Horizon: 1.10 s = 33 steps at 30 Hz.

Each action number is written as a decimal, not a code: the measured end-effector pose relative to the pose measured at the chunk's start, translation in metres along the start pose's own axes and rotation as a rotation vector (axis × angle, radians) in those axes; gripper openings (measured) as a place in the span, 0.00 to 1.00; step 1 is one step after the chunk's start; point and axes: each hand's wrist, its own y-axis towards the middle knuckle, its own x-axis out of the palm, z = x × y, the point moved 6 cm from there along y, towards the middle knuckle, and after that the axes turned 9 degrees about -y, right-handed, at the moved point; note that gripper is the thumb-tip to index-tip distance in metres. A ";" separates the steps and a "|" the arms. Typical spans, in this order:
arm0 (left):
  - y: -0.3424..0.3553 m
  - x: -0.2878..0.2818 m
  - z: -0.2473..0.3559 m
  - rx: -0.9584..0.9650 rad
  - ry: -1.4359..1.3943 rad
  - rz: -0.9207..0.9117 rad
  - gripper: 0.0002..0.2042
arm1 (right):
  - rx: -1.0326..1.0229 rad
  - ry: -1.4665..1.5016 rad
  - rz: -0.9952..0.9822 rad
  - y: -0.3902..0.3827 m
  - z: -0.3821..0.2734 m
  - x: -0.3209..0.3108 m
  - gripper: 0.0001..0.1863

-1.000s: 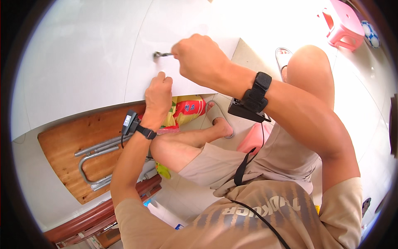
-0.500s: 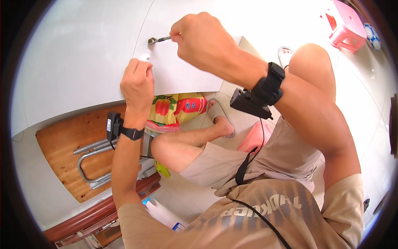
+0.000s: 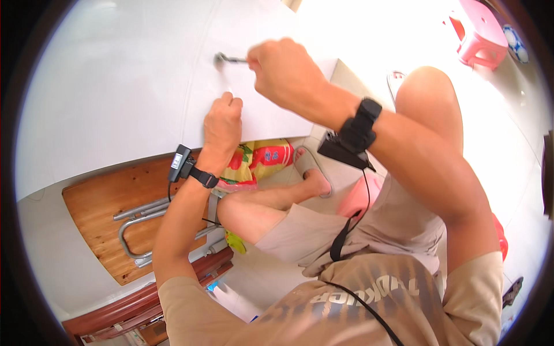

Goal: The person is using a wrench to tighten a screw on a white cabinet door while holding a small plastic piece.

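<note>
My right hand (image 3: 283,66) is closed around the thin dark handle of what looks like a small hammer (image 3: 234,59). The metal head, smeared by motion, is over a glossy white surface (image 3: 127,86). Below it and slightly to the left, my left hand (image 3: 224,121) pinches its fingertips together near that surface's front edge. Whatever lies between those fingertips is too small to make out. Both wrists wear black straps with small black devices.
Below the white edge are a yellow and red printed bag (image 3: 271,158) and a wooden board (image 3: 92,202) with folding metal legs (image 3: 130,239). A pink stool (image 3: 482,32) and a blue-white ball (image 3: 515,43) stand far right. My bent legs take up the middle.
My left hand has moved right, closer to the edge's middle. My right hand has come slightly lower and right with the hammer, whose head is now blurred. The whole view has shifted a little.
</note>
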 end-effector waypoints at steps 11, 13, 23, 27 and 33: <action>0.043 -0.062 -0.009 0.021 -0.058 0.251 0.06 | 0.051 0.076 -0.089 -0.005 -0.003 0.003 0.05; 0.022 -0.030 -0.007 0.041 -0.064 0.147 0.06 | 0.028 0.045 -0.107 -0.009 -0.003 0.007 0.06; 0.045 -0.071 -0.014 -0.044 -0.064 0.221 0.03 | 0.065 0.101 0.024 0.001 0.008 -0.004 0.07; 0.037 -0.059 -0.012 0.043 -0.046 0.304 0.04 | 0.082 0.020 -0.166 -0.042 0.002 0.039 0.08; 0.020 -0.032 -0.010 0.005 -0.107 0.096 0.06 | 0.131 0.062 -0.106 -0.009 0.013 0.014 0.06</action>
